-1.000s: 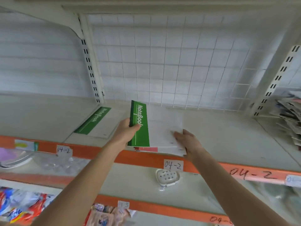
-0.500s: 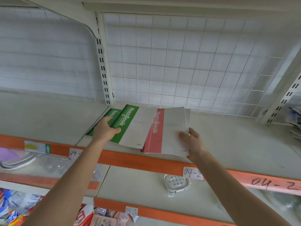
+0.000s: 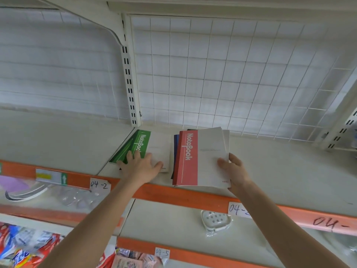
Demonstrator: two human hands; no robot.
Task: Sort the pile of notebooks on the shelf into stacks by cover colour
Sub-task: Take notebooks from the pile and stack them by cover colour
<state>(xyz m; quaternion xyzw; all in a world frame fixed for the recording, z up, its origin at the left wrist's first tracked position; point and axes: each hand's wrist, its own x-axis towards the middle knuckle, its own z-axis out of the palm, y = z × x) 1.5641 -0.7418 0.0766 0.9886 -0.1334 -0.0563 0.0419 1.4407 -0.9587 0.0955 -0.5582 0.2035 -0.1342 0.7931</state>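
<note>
L hand point(image 3: 140, 167) flat on green notebooks point(image 3: 144, 144), R hand point(image 3: 234, 172) gripping mixed pile point(image 3: 226, 139), both on upper shelf point(image 3: 286, 171).
Nearest, on the lower shelf point(image 3: 164, 215), a white soap dish point(image 3: 215, 221) in clear wrap lies below the orange edge strip point(image 3: 173, 195). Above, the L hand lies w/ fingers straight and spread, holding nothing, on the near part of the green notebooks at left. Just right of them, not touching, the R hand holds the mixed pile at its near-right corner: thumb on top, other fingers hidden under it. Top of pile is a red notebook point(image 3: 188, 157); a dark blue edge shows below it at left. Farthest, the white wire grid point(image 3: 231, 74) and a slotted post point(image 3: 129, 84).
</note>
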